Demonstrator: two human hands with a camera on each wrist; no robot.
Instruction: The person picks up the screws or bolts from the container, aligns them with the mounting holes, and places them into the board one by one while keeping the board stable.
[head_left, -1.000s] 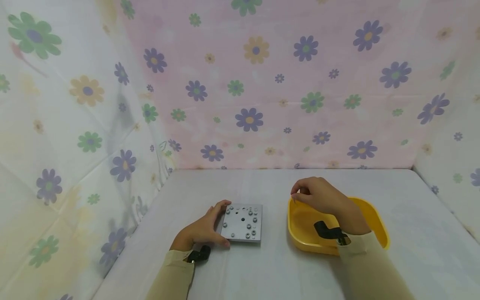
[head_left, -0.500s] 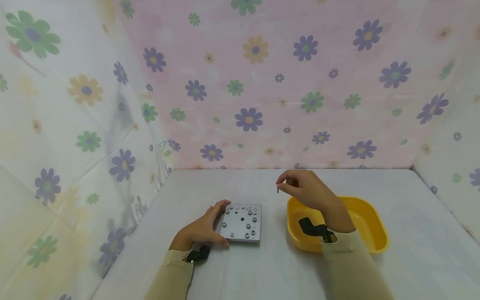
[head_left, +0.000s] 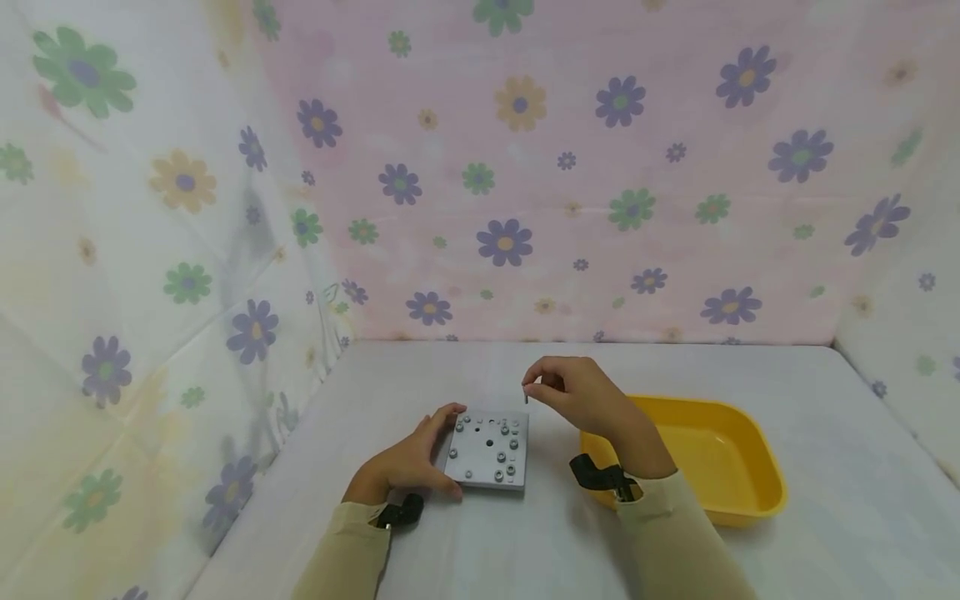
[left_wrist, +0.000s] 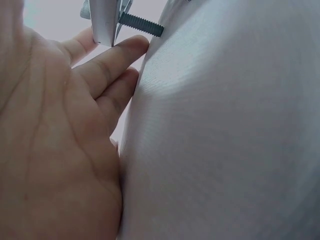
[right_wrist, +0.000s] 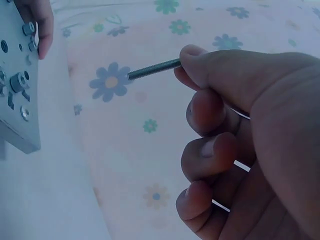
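Observation:
A square silver metal plate [head_left: 472,458] lies on the table, with several socket-head screws and some holes across its top. My left hand [head_left: 412,457] holds it by the left side, thumb at the near corner and index finger at the far one. From the left wrist, the plate shows edge-on, raised off the table, with a threaded screw shank [left_wrist: 142,24] sticking out beneath. Above the plate's far right corner, my right hand [head_left: 585,400] pinches a thin screw [right_wrist: 152,69] between thumb and index finger, threaded end down. The fingertips hide its head.
A yellow plastic tray [head_left: 720,450] stands right of the plate, partly beneath my right forearm. White cloth covers the table [head_left: 517,550]. Flowered fabric [head_left: 570,208] hangs behind the table and along both sides.
My right hand has moved left from over the tray's rim to near the plate's far right corner, carrying the screw. The left hand and the plate stay in place.

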